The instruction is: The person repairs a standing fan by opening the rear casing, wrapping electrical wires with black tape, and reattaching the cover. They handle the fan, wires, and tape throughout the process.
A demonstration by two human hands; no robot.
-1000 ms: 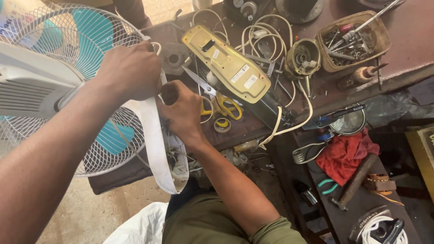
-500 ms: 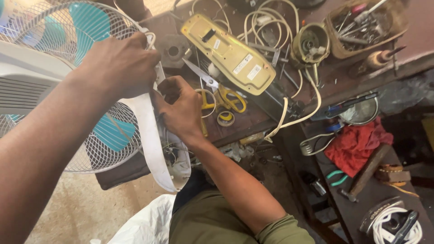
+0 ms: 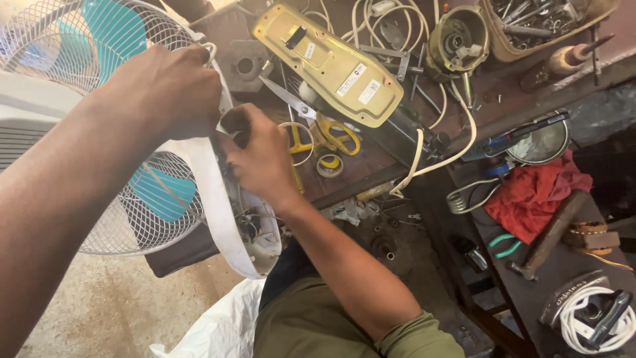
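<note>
Over the cluttered workbench (image 3: 371, 166), the left hand (image 3: 162, 93) clenches the fan guard (image 3: 132, 219) to steady it while the right hand (image 3: 262, 159) grips the white housing (image 3: 255, 245).

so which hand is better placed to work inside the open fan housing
Right. The right hand already sits at the open white fan housing, fingers by its wiring. The left hand grips the fan guard up top, steadying it.
</note>
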